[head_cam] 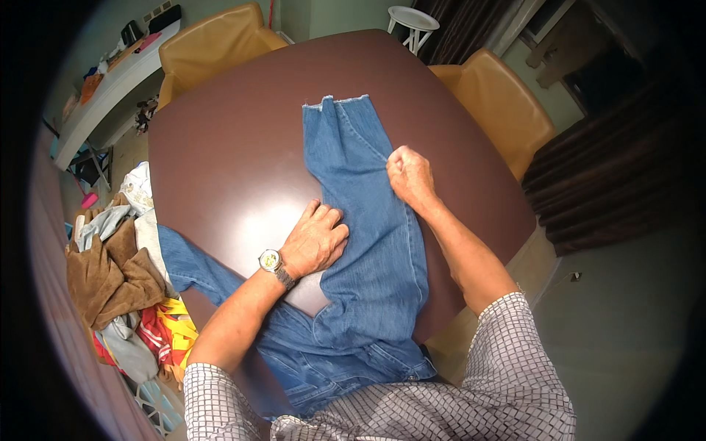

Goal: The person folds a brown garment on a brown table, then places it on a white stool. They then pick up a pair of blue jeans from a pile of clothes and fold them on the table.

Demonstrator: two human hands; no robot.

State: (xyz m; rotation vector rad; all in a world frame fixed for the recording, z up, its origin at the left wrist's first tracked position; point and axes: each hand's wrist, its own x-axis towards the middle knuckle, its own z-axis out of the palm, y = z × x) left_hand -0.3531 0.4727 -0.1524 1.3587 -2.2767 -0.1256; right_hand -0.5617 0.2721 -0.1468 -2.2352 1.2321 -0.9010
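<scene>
A pair of blue denim jeans [369,220] lies across the brown table, one leg stretched away from me to a frayed hem. The other leg angles out to the left, partly behind my left forearm. At the outer seam of the stretched leg, below the hem, my right hand [411,173] pinches the denim. My left hand [315,237], a metal wristwatch [270,260] on its wrist, rests at that leg's inner edge. Its fingers are bent over the cloth, and their tips are hidden. The waistband [422,372] lies close to my checked shirt [408,410].
The brown table [237,143] has rounded corners. Tan armchairs [215,44] stand at its far left and far right [504,105]. Piled clothes [116,275] sit beside its left edge. Behind are a white stool [413,19], a cluttered white shelf [118,88] and dark curtains [595,182].
</scene>
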